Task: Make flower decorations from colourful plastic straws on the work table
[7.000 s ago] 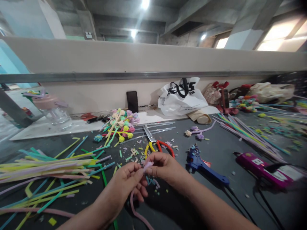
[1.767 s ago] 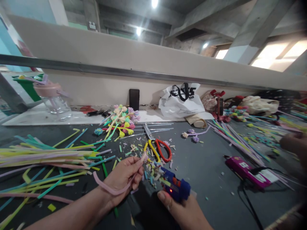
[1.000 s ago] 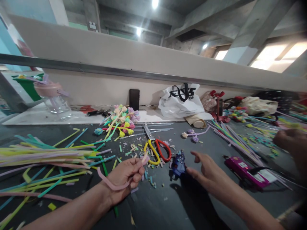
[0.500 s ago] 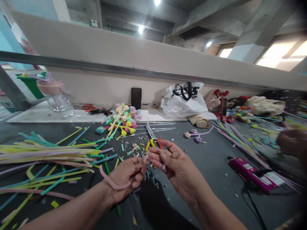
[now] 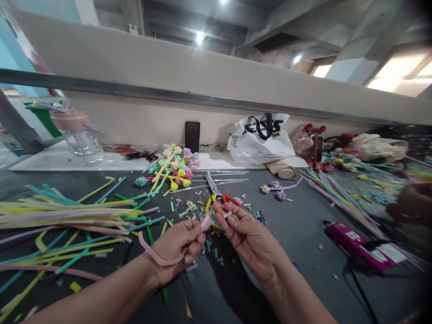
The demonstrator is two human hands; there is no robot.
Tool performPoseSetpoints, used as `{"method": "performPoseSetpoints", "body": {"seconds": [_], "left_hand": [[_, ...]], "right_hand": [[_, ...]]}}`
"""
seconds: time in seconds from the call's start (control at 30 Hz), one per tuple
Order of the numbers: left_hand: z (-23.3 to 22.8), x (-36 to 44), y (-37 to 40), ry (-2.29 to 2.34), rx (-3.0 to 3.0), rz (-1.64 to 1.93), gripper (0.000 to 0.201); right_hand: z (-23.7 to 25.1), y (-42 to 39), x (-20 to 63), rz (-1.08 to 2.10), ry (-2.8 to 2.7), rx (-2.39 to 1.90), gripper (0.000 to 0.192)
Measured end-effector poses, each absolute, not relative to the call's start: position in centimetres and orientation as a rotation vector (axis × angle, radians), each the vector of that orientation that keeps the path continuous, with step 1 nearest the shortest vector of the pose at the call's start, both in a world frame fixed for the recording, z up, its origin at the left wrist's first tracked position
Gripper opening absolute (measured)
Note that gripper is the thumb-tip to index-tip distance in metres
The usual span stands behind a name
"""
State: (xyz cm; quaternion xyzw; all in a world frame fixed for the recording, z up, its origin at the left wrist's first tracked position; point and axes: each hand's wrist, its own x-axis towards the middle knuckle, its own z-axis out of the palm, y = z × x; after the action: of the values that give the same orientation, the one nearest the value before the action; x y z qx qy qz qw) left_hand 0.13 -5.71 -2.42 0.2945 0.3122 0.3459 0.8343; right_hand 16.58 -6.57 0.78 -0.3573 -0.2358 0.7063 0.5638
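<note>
A pink pipe cleaner (image 5: 158,257) curls out of my left hand (image 5: 184,243), whose fingers are closed on it; its other end pokes up past the thumb. Just to the right, my right hand (image 5: 241,229) pinches a short pale pink piece of pipe cleaner (image 5: 228,214) between thumb and fingertips. A small gap separates the two hands. Beyond the fingertips lie scissors (image 5: 213,184) with yellow and red handles, partly hidden by my right hand. Small cut bits of pipe cleaner (image 5: 189,208) are scattered around and under the hands.
Long pipe cleaners (image 5: 67,211) pile up on the left. Pipe-cleaner flowers (image 5: 175,166), a phone (image 5: 192,136) and a white bag (image 5: 261,144) line the back. On the right are a purple device (image 5: 357,247) with a cable and another person's hand (image 5: 413,202).
My hands have drawn apart; the fingertips met before. The short pink piece now shows in my right fingers, and the pipe cleaner's end shows above my left thumb.
</note>
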Motion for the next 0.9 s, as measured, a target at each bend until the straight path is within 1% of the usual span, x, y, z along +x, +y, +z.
{"method": "performPoseSetpoints", "body": {"seconds": [0.17, 0.3, 0.4, 0.5, 0.67, 0.8, 0.9], "left_hand": [[-2.45, 0.03, -5.71, 0.641, 0.618, 0.739, 0.013], [-2.36, -0.02, -5.74, 0.656, 0.628, 0.735, 0.015], [-2.21, 0.04, -5.77, 0.668, 0.627, 0.722, 0.016], [-2.14, 0.14, -5.92, 0.686, 0.648, 0.725, 0.017], [-2.28, 0.23, -6.17, 0.689, 0.708, 0.723, 0.017], [-2.4, 0.2, -6.18, 0.683, 0.727, 0.725, 0.017], [-2.44, 0.21, -6.18, 0.667, 0.747, 0.721, 0.016]], "right_hand": [[0.88, -6.47, 16.67, 1.637, -0.584, -0.93, 0.014], [1.05, -6.8, 16.75, 1.57, -0.786, -1.072, 0.012], [1.01, -7.16, 16.65, 1.41, -1.065, -1.185, 0.012], [0.7, -7.33, 16.48, 1.259, -1.284, -1.226, 0.016], [0.39, -7.27, 16.39, 0.977, -1.543, -1.379, 0.002], [0.52, -7.13, 16.45, 0.731, -1.724, -1.333, 0.007], [0.48, -7.02, 16.53, 0.625, -1.826, -1.269, 0.011]]}}
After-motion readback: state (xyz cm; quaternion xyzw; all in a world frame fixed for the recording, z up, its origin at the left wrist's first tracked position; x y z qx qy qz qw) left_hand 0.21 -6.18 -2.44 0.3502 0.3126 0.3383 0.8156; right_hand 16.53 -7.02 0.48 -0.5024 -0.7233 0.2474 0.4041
